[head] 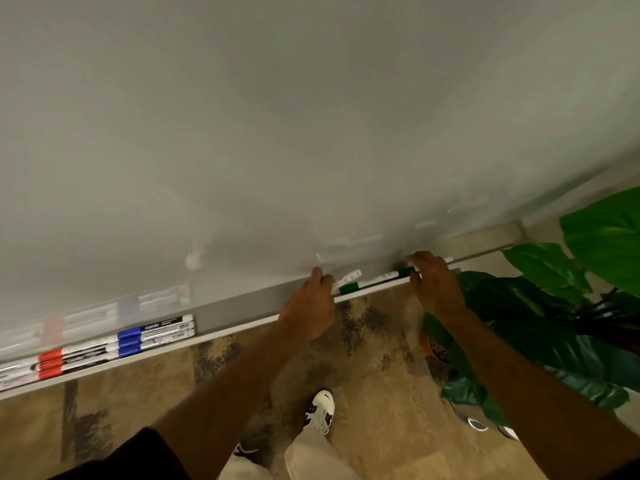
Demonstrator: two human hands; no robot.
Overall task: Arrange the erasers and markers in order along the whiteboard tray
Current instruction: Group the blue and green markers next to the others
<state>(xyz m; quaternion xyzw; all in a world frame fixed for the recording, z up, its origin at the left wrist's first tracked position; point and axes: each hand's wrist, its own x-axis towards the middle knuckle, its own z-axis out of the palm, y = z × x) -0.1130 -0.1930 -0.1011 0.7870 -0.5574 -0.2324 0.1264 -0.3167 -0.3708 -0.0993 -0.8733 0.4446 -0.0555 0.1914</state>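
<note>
Both forearms reach fwd from bottom edge to the whiteboard tray [242,320]. Left hand [308,306] sits at tray's front lip, fingers curled on end of a white marker [348,277]; grip partly hidden. Right hand [434,285] is palm-down, fingers loosely bent over the green markers [367,282]; can't tell if it pinches one. Bare tray stretch lies between left hand and blue-capped markers [156,336]; red-capped markers [72,358] lie further left. Plant [588,271] crowds tray's right end.
</note>
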